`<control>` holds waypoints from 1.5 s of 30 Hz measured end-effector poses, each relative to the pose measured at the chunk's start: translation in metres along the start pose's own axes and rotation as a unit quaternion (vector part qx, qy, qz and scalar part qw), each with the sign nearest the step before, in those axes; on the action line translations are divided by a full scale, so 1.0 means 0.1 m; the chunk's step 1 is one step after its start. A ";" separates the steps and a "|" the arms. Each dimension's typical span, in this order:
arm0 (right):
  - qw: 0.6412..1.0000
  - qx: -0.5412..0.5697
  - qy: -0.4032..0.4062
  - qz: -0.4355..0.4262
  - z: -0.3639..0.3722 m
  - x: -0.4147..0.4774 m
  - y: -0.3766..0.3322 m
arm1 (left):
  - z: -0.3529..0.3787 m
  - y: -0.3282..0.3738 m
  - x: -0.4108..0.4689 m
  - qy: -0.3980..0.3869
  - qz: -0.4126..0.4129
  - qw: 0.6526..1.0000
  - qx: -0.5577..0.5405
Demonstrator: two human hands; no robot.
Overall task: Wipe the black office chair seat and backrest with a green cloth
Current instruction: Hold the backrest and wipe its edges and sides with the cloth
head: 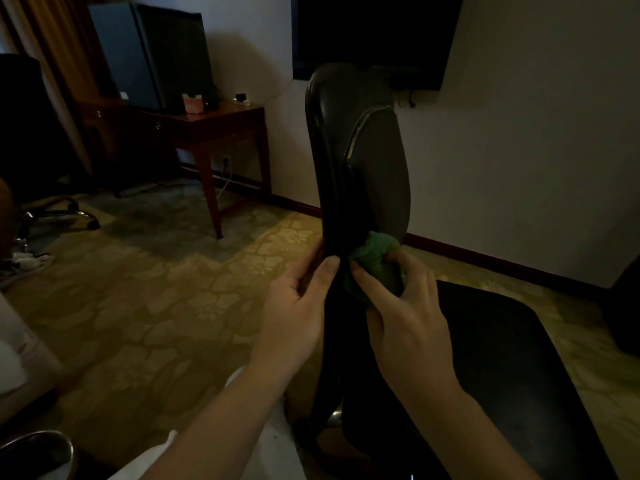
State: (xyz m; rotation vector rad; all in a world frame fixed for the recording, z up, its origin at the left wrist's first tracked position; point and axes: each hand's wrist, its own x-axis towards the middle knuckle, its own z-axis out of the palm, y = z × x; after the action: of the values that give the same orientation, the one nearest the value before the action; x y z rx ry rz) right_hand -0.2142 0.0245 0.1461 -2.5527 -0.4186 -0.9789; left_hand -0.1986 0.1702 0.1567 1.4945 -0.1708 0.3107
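Observation:
The black office chair stands in front of me, seen from its side. Its backrest [360, 157] rises upright in the middle and its seat [491, 358] spreads out to the lower right. My left hand [298, 306] grips the backrest's near edge low down, thumb on the front face. A bunched green cloth [375, 261] is pressed against the lower front of the backrest, just above the seat, with my right hand [405, 313] closed around it. Part of the cloth is hidden under my fingers.
A wooden desk [221, 129] with a dark cabinet on it stands at the back left. Another wheeled chair [52, 206] sits at the far left. A dark screen [374, 32] hangs on the wall behind the backrest. Patterned carpet [166, 306] covers the floor.

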 end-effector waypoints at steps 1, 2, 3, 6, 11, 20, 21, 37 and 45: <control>1.000 -0.001 -0.008 0.001 0.04 -0.07 0.03 | 0.00 -0.02 0.00 0.001 0.002 1.000 -0.002; 1.000 0.000 -0.014 0.002 0.06 -0.12 0.05 | 0.00 -0.05 0.00 0.004 0.002 1.000 -0.003; 1.000 0.000 -0.017 0.003 0.08 -0.17 0.07 | 0.00 -0.06 0.00 0.008 0.002 1.000 -0.005; 1.000 -0.004 -0.022 0.007 0.07 -0.21 0.08 | 0.00 -0.10 -0.01 0.015 0.003 1.000 -0.005; 1.000 0.008 0.019 0.007 -0.12 -0.08 0.05 | 0.03 -0.09 0.01 0.021 0.009 1.000 -0.014; 1.000 -0.005 -0.003 0.008 0.05 -0.06 0.03 | 0.05 -0.21 -0.03 0.021 0.016 0.999 -0.032; 1.000 -0.008 -0.006 0.011 0.09 -0.10 0.06 | 0.04 -0.25 -0.05 0.021 0.004 0.999 -0.032; 0.998 0.049 0.021 0.019 0.09 -0.20 0.20 | -0.06 -0.63 -0.32 0.018 -0.094 0.995 -0.029; 0.999 0.007 0.030 0.025 0.23 -0.16 0.03 | -0.08 -0.62 -0.34 0.011 -0.087 0.996 -0.015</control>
State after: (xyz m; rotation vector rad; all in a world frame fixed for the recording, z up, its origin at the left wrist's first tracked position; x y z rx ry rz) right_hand -0.2109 0.0304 0.1187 -2.5010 -0.3427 -1.0290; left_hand -0.2121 0.1719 0.0874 1.4643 -0.0268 0.1832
